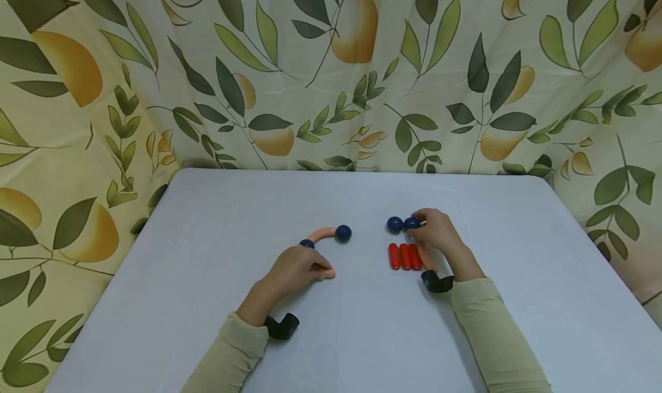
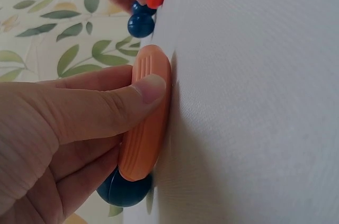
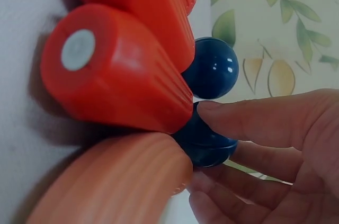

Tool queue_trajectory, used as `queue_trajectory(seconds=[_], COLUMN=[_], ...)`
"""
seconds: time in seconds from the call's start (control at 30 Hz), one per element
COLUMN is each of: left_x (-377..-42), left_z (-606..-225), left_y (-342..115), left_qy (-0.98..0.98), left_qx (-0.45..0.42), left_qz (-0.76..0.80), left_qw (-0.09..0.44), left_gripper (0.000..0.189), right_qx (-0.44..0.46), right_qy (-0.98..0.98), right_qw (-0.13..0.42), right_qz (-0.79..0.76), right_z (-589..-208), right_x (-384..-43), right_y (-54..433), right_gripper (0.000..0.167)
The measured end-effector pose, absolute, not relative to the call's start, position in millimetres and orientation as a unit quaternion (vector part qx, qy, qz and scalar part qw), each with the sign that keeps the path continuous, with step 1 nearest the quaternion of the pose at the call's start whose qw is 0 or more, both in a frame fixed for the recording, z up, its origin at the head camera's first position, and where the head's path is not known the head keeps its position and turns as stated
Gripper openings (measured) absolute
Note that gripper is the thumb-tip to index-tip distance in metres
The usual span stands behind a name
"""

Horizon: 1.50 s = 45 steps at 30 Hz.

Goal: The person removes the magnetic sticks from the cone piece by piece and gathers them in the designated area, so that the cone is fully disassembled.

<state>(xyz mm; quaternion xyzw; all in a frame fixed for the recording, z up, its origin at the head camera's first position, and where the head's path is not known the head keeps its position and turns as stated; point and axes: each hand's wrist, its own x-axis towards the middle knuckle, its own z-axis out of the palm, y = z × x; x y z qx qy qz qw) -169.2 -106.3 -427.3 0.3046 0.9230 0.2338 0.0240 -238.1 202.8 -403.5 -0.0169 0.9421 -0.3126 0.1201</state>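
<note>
My left hand (image 1: 295, 269) pinches a peach-orange curved rod (image 2: 142, 147) between thumb and fingers, close over the table. Just behind that hand, another orange curved rod (image 1: 322, 232) reaches from a partly covered blue ball (image 1: 307, 243) to a second blue ball (image 1: 343, 233). Over on the right, my right hand (image 1: 437, 229) grips a blue ball (image 1: 412, 224) with thumb and fingertips. Beside it sits one more blue ball (image 1: 395, 224). Several red rods (image 3: 116, 70) lie side by side in front of these balls, with an orange curved rod (image 3: 116, 181) along their right side.
The white table (image 1: 362, 335) ends at a back edge before a leaf-and-fruit patterned curtain (image 1: 331, 94). Black wrist cameras sit under the left wrist (image 1: 281, 327) and right wrist (image 1: 437, 281), the right one close to the orange rod.
</note>
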Motion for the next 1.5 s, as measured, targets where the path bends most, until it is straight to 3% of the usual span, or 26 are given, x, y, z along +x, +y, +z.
queue_trajectory(seconds=[0.43,0.7,0.9,1.1,1.5], left_x=[-168,-169,-165,-158,-156], left_z=[-428,-429,-429,-427,-434], left_y=[-108,-108,-101,-91,-83], left_qy=[0.922,0.922,0.918,0.919,0.911], left_qx=[0.304,0.306,0.31,0.315,0.324], left_qz=[0.24,0.237,0.246,0.234,0.25], left_qw=[0.016,0.009,-0.011,-0.031,-0.057], left_gripper=[0.016,0.015,0.015,0.016,0.014], right_qx=[-0.008,-0.013,-0.085,-0.203,-0.251], right_qy=[0.941,0.943,0.923,0.911,0.899], right_qw=[0.119,-0.024,-0.06,-0.043,0.049], right_qz=[-0.316,-0.331,-0.369,-0.357,-0.356], right_z=[-407,-399,-398,-411,-425], right_x=[-238,-220,-193,-173,-165], right_y=[205,197,169,138,111], right_gripper=[0.059,0.049,0.039,0.032,0.025])
